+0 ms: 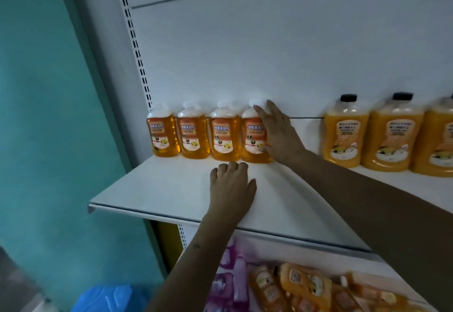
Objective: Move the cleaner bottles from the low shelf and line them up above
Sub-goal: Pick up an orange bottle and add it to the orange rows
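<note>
Several orange cleaner bottles with white caps stand in a row at the back left of the upper white shelf (157,189). From the left they start with the first bottle (163,135), then a second (193,137) and a third (224,140). My right hand (279,135) lies with straight fingers against the right side of the last bottle (253,140), fingertips at its cap. My left hand (231,186) rests palm down on the shelf just in front of the row and holds nothing. More orange bottles (304,284) lie on the low shelf below.
Larger orange bottles with black caps (345,132) stand on the same upper shelf to the right. Pink and purple packs (235,279) lie on the low shelf. A teal wall (49,115) is on the left, with a blue bag (110,298) on the floor.
</note>
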The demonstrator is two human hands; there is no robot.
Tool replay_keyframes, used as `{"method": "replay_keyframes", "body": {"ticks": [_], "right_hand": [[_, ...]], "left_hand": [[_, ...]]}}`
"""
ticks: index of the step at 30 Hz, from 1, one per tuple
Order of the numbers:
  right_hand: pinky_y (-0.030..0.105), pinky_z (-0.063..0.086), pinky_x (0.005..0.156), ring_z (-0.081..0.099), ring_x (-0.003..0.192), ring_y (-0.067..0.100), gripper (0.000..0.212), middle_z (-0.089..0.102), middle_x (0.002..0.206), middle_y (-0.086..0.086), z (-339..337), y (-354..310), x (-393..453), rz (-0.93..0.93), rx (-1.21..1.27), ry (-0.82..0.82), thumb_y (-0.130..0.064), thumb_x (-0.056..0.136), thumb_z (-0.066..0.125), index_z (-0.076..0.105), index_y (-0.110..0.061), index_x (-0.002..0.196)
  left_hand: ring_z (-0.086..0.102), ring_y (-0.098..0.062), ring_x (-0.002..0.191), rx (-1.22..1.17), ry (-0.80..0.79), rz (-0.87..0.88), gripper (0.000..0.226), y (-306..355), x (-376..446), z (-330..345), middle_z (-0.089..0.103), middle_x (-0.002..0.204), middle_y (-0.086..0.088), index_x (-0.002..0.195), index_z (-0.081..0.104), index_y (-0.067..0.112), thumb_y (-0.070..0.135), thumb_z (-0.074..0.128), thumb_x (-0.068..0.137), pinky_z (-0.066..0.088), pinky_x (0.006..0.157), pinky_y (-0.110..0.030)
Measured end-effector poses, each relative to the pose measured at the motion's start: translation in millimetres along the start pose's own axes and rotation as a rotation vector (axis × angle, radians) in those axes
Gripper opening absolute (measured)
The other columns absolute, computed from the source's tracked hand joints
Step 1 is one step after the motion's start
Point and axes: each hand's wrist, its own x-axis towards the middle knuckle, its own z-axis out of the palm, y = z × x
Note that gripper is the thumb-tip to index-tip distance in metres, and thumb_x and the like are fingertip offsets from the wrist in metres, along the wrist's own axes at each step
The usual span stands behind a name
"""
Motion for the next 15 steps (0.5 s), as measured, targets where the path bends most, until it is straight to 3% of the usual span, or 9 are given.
{"method": "replay_keyframes", "body": {"ticks": [4,8,11,15], "right_hand": [[0.047,0.027,0.114,0.013,0.147,0.032,0.086,-0.001,0.162,0.004,-34.5,-27.9,-19.7,0.081,0.166,0.085,-0.032,0.083,0.073,0.019,-0.032,0.15],[0.038,0.035,0.113,0.024,0.143,0.017,0.066,0.019,0.157,-0.001,-70.8,-68.9,-89.1,0.01,0.361,0.091,-0.022,0.088,0.069,0.034,-0.028,0.144],[0.026,0.044,0.103,0.041,0.131,0.003,0.043,0.04,0.144,-0.011,-89.3,-97.9,-164.6,0.03,0.53,0.115,-0.022,0.09,0.066,0.053,-0.028,0.13],[0.017,0.047,0.095,0.05,0.124,0.007,0.023,0.051,0.132,-0.014,-77.3,-124.5,-269.0,0.134,0.658,0.069,-0.017,0.092,0.063,0.064,-0.026,0.113]], "left_hand": [[0.053,-0.016,0.119,-0.437,0.294,0.053,0.027,-4.7,-22.4,-18.1,0.062,0.126,0.001,0.121,0.06,0.018,0.024,0.054,0.095,0.041,0.105,-0.034],[0.055,-0.012,0.113,-0.7,0.437,0.074,0.024,-21.8,-82.0,-30.2,0.063,0.118,0.002,0.114,0.062,0.017,0.016,0.05,0.093,0.042,0.096,-0.021],[0.053,-0.003,0.115,-0.851,0.386,0.069,0.028,-38.6,-132.8,-32.3,0.06,0.119,0.01,0.114,0.06,0.023,0.019,0.048,0.09,0.043,0.098,-0.016],[0.058,-0.002,0.11,-1.076,0.227,-0.077,0.031,-70.2,-200.1,-13.0,0.062,0.117,0.009,0.115,0.06,0.022,0.021,0.05,0.086,0.048,0.091,-0.016]]}}
